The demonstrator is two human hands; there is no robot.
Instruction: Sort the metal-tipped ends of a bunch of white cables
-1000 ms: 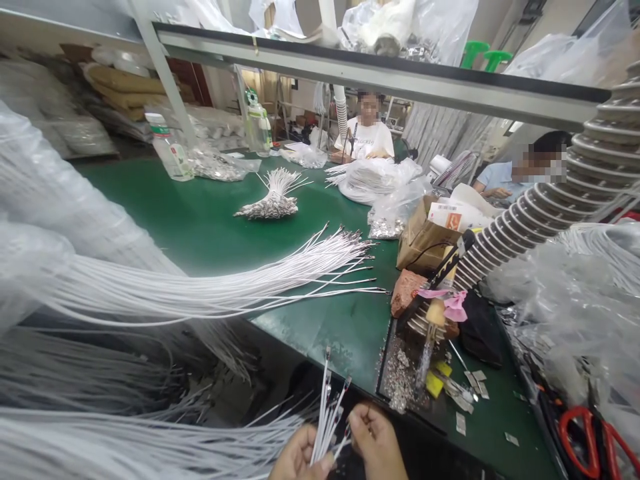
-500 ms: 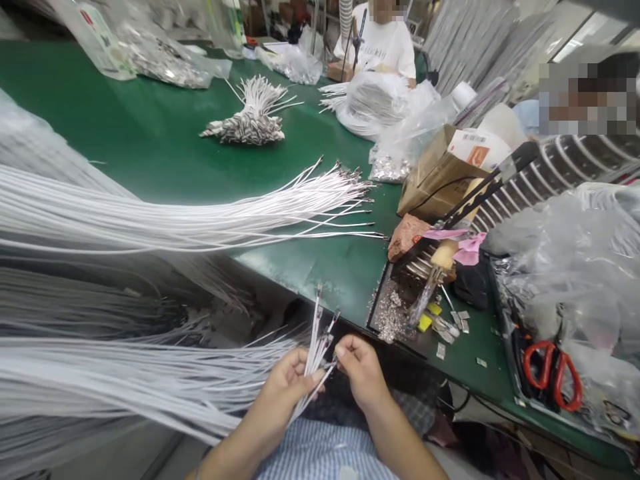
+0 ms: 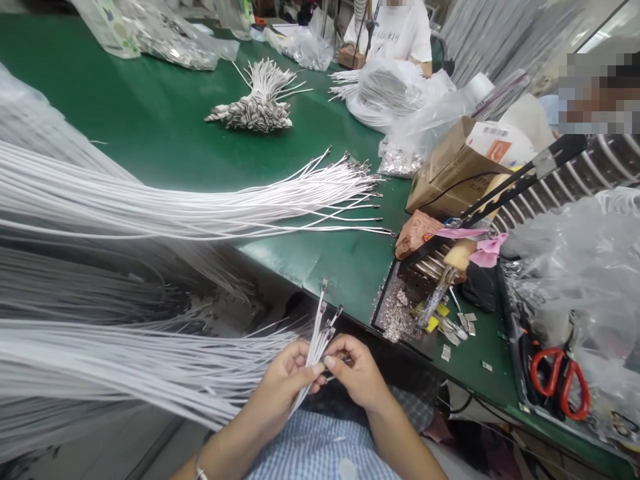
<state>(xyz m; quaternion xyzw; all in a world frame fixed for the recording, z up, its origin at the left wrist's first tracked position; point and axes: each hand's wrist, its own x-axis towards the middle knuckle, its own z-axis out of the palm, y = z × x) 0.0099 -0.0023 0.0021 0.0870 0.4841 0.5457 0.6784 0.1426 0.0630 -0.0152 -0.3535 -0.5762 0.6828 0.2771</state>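
Observation:
My left hand (image 3: pixel 287 377) is closed around a small bunch of thin white wires (image 3: pixel 320 330) with metal tips that point up and away from me. My right hand (image 3: pixel 353 370) pinches the same bunch from the right, fingertips meeting the left thumb. Both hands hover over my lap, just in front of the green table's near edge (image 3: pixel 320 263). A large sheaf of white wires (image 3: pixel 125 370) trails off to the left from my left hand.
A second fan of white wires (image 3: pixel 225 207) lies on the green table. A soldering iron on a stand (image 3: pixel 493 200), a tray of metal scraps (image 3: pixel 400 313), a cardboard box (image 3: pixel 450 170) and red scissors (image 3: pixel 560 380) sit at right. Two other people work at the far side.
The camera tilted further down, so my forearms and lap now show. My hands have kept hold of the wire bunch, fingers shifting slightly on it.

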